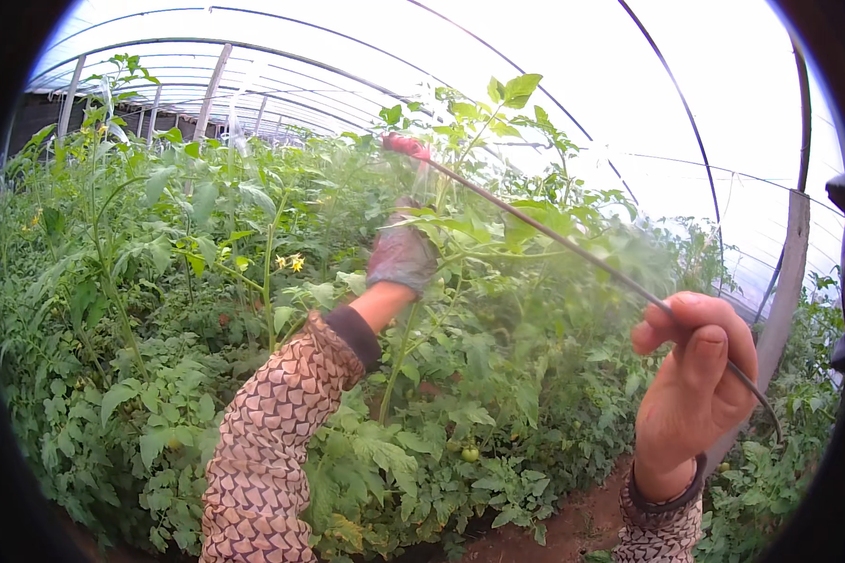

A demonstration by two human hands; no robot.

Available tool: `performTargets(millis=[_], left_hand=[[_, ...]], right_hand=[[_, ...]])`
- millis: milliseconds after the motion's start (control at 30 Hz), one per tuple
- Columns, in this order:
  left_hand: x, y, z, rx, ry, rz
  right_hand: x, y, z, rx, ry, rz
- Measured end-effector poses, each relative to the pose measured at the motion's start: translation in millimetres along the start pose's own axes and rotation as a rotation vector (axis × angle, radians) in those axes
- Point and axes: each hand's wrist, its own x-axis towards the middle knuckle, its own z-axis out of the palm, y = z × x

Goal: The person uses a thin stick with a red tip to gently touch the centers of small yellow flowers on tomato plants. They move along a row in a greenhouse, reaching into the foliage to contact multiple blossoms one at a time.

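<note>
My right hand (697,387) is bare and grips a thin dark rod (535,224) near its bent lower end. The rod slants up to the left and ends in a red wrapped tip (405,146). Just below that tip is my left hand (403,246), in a thin, stained glove. It reaches in among the upper leaves of a tomato plant (465,236); its fingers are blurred and partly hidden, so I cannot tell what they hold. Yellow tomato flowers (296,263) open on a stem left of the glove. Lower down hangs a green tomato (470,454).
Dense tomato foliage (148,394) fills the left and middle. A post (789,274) stands at the right. Curved greenhouse ribs (310,60) and white film arch overhead. Brown soil (577,521) shows at the bottom right. A dark object (843,274) juts in at the right rim.
</note>
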Motion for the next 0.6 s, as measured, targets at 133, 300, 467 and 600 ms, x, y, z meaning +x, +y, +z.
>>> performTargets(millis=[133, 300, 467, 600], left_hand=[[9, 4, -12, -0.210, -0.022, -0.002], [30, -1, -22, -0.209, -0.095, 0.222], [49, 3, -27, -0.697, -0.361, 0.197], [66, 13, -20, -0.863, -0.696, 0.078]], right_hand=[[9, 21, 17, 0.052, -0.052, -0.042], [14, 20, 18, 0.030, -0.023, -0.072], [19, 14, 29, -0.050, -0.002, -0.059], [27, 12, 32, -0.106, -0.170, -0.196]])
